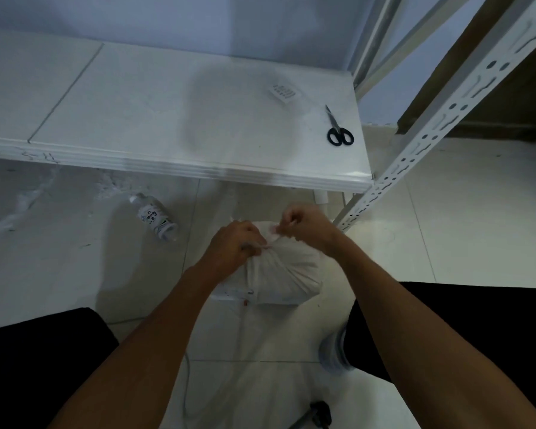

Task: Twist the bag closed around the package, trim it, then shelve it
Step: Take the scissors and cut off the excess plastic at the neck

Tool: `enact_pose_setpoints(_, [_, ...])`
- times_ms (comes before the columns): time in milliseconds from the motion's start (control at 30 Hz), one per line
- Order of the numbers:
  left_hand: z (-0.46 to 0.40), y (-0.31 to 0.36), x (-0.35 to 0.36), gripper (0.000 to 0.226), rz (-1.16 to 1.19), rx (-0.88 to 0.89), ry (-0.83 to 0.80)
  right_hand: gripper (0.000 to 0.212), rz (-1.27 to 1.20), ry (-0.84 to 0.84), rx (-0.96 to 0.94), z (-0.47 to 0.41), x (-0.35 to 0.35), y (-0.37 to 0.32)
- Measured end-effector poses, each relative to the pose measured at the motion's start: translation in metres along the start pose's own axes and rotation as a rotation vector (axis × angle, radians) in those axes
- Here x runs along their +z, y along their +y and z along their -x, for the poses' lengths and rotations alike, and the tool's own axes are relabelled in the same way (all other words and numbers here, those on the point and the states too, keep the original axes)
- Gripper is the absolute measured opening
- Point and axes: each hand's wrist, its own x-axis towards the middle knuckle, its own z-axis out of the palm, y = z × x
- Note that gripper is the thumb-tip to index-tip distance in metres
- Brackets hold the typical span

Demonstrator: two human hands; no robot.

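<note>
A white plastic bag (pixel 287 274) wrapped tightly around a boxy package lies on the tiled floor between my knees. Its plastic gathers into pleats that run up to a bunched neck at the top left. My left hand (pixel 234 243) pinches that neck from the left. Just right of it, my right hand (pixel 305 222) grips the loose end of the bag with closed fingers. Black-handled scissors (pixel 338 130) lie shut on the low white shelf (pixel 155 119), near its right end and well beyond both hands.
A white perforated steel upright (pixel 427 144) of the shelving rack rises at the right. A plastic bottle (pixel 157 216) lies on the floor to the left, under the shelf edge. A small printed label (pixel 283 92) rests on the shelf. My dark-clothed knees frame the bag.
</note>
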Motion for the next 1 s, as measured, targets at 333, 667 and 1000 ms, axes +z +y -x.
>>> enact_pose_setpoints(333, [-0.003,-0.001,-0.004,0.018,0.362,-0.173,0.054,0.027,0.26,0.804,0.119,-0.1,-0.12,-0.023])
enact_pose_setpoints(667, [-0.025,0.002,-0.013,0.007,0.3,-0.216,0.103,0.05,0.492,0.766,0.304,-0.137,-0.126,-0.014])
enact_pose_setpoints(1000, [-0.066,0.019,-0.005,0.01,0.325,-0.196,0.061,0.041,0.45,0.73,0.278,-0.129,-0.134,-0.007])
